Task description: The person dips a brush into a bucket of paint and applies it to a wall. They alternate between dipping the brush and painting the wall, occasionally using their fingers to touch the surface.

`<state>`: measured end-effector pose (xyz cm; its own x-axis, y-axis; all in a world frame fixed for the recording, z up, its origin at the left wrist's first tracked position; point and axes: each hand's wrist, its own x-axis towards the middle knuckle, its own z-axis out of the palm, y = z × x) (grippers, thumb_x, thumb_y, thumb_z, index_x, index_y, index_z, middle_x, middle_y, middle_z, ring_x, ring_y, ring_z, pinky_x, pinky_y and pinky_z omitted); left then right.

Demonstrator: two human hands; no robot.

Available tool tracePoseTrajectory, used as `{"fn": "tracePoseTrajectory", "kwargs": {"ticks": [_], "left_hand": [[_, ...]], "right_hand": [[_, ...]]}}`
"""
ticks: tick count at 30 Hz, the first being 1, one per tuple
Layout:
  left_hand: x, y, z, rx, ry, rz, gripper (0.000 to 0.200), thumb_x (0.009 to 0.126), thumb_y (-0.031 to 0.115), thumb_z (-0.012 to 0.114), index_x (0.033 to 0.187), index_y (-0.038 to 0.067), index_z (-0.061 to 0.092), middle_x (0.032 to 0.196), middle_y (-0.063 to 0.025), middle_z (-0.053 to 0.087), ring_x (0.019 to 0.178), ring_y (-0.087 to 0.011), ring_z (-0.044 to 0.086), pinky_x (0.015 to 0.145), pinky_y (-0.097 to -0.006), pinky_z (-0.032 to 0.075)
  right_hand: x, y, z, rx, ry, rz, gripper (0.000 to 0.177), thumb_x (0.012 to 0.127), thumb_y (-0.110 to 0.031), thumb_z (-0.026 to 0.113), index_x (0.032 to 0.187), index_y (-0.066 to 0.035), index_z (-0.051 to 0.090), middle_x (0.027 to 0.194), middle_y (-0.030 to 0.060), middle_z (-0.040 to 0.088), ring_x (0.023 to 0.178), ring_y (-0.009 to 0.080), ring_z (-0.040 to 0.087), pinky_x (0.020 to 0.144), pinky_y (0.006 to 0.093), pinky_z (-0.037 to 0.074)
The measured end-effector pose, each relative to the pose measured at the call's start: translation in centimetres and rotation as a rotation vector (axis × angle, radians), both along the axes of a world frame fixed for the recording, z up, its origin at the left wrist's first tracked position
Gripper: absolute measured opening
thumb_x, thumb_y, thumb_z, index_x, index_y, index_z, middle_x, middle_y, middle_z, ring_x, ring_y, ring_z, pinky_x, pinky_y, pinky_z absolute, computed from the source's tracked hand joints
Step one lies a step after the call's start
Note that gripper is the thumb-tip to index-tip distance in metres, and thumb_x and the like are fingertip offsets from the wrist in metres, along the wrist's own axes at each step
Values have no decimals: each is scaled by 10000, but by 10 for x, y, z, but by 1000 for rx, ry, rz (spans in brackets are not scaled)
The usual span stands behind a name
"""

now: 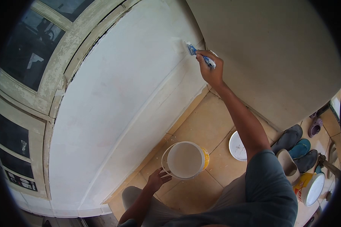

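Note:
A paintbrush (206, 59) with a blue, paint-smeared handle is gripped in my right hand (213, 72). Its white-coated bristles touch the white wall (113, 83) close to the corner with a beige panel. Lower down, my left hand (155, 180) has its fingers curled at the thin handle (163, 156) of a white bucket (185, 160). The bucket stands upright on the floor, with pale paint inside and a yellow label on its side. Where the fingertips meet the handle is partly hidden.
A round white lid (237, 146) lies on the tiled floor (201, 117) beside my right arm. Several shoes (288, 137) and a second, yellow-labelled bucket (309, 188) are at the right. The beige panel (265, 56) borders the wall; a worn window frame (58, 64) is at the left.

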<state>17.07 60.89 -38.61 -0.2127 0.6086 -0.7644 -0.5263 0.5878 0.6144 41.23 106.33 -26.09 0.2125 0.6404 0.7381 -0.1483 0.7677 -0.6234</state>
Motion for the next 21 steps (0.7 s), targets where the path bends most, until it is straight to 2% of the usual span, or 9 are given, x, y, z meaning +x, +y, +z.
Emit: {"fn": "tracePoseTrajectory", "kwargs": {"ticks": [4, 7, 8, 11, 13, 15, 17, 18, 21], "left_hand": [[5, 9, 10, -23, 3, 7, 482, 1060, 292, 327, 1439, -3, 367, 1346, -240, 520, 1157, -411, 560, 1059, -516, 444], [0, 7, 5, -12, -41, 6, 482, 1063, 294, 327, 1435, -9, 370, 1352, -249, 514, 1172, -415, 554, 1068, -512, 441], [-1, 7, 4, -14, -47, 7, 482, 1065, 297, 322, 1431, -12, 373, 1353, -252, 512, 1176, -417, 553, 1069, -513, 441], [1, 7, 2, -19, -63, 9, 487, 1070, 307, 303, 1421, -21, 378, 1355, -261, 506, 1183, -421, 550, 1071, -515, 440], [3, 9, 2, -21, -65, 1, 496, 1073, 316, 290, 1420, -28, 374, 1355, -265, 504, 1182, -424, 550, 1073, -518, 439], [1, 10, -5, -7, -80, 1, 500, 1074, 317, 280, 1417, -34, 374, 1354, -266, 503, 1178, -425, 553, 1072, -518, 439], [2, 10, -7, -10, -82, 4, 504, 1075, 318, 275, 1417, -39, 372, 1354, -266, 502, 1174, -425, 555, 1071, -518, 439], [3, 11, -7, -17, -76, 9, 506, 1075, 319, 275, 1419, -40, 369, 1355, -266, 501, 1173, -425, 555, 1071, -519, 439], [7, 14, -8, -13, -76, 18, 512, 1074, 320, 275, 1426, -41, 361, 1357, -266, 499, 1176, -426, 554, 1069, -518, 440]], "right_hand": [[5, -5, 9, 41, -41, -134, 125, 868, 30, 668, 990, 17, 691, 887, 157, 703, 781, 251, 697, 732, 308, 530], [-8, -10, 9, 175, -75, -223, 142, 864, 41, 658, 1001, 12, 680, 917, 167, 699, 813, 297, 705, 728, 326, 541], [-11, -16, 8, 113, -86, -194, 151, 860, 48, 650, 1003, 3, 676, 950, 169, 700, 858, 318, 709, 733, 342, 551], [-31, -33, -6, 189, -171, -29, 176, 851, 71, 652, 1010, 3, 682, 964, 184, 704, 833, 275, 698, 755, 324, 538], [-45, -70, -10, 104, -216, 252, 180, 848, 64, 661, 1008, -12, 689, 989, 182, 712, 861, 280, 709, 752, 329, 545], [-55, -95, -8, 221, -218, 472, 180, 847, 56, 676, 1009, -20, 694, 995, 168, 720, 846, 275, 713, 740, 327, 550], [-52, -111, -1, 187, -256, 642, 177, 852, 40, 688, 1016, -26, 697, 991, 157, 725, 833, 286, 712, 737, 325, 553], [-48, -109, 1, 153, -235, 693, 141, 865, 35, 685, 996, -11, 703, 988, 160, 727, 863, 272, 716, 743, 321, 552], [-39, -68, -17, 146, -134, 505, 99, 868, 8, 687, 963, -4, 714, 958, 140, 728, 851, 253, 711, 770, 313, 537]]}}
